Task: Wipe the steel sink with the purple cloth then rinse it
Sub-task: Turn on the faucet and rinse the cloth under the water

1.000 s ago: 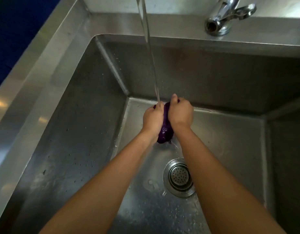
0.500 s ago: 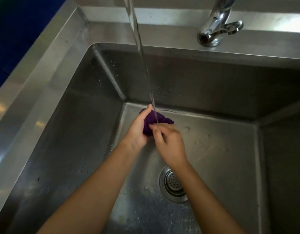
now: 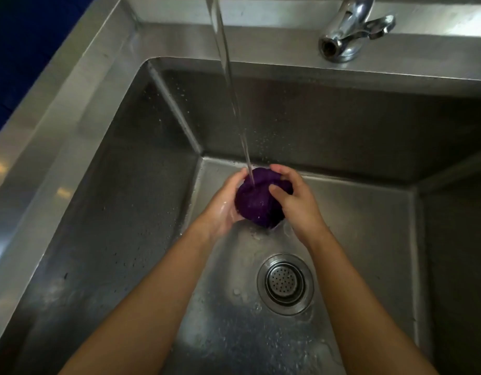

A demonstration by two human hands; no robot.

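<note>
The purple cloth (image 3: 257, 200) is bunched into a wet ball, held over the floor of the steel sink (image 3: 98, 212) near its back wall. My left hand (image 3: 224, 205) cups the cloth from the left and below. My right hand (image 3: 295, 197) grips it from the right, fingers curled over its top. A stream of water (image 3: 231, 87) falls from above straight onto the top of the cloth. Water runs off under the cloth onto the sink floor.
A round steel drain strainer (image 3: 285, 283) sits in the sink floor, in front of the hands. A chrome tap (image 3: 347, 31) stands on the back ledge at upper right, with no water coming from it. The sink walls carry droplets. A dark blue surface lies beyond the left rim.
The cloth was squeezed tight between both hands, then lay in the left hand alone. Now both hands hold it bunched under the stream.
</note>
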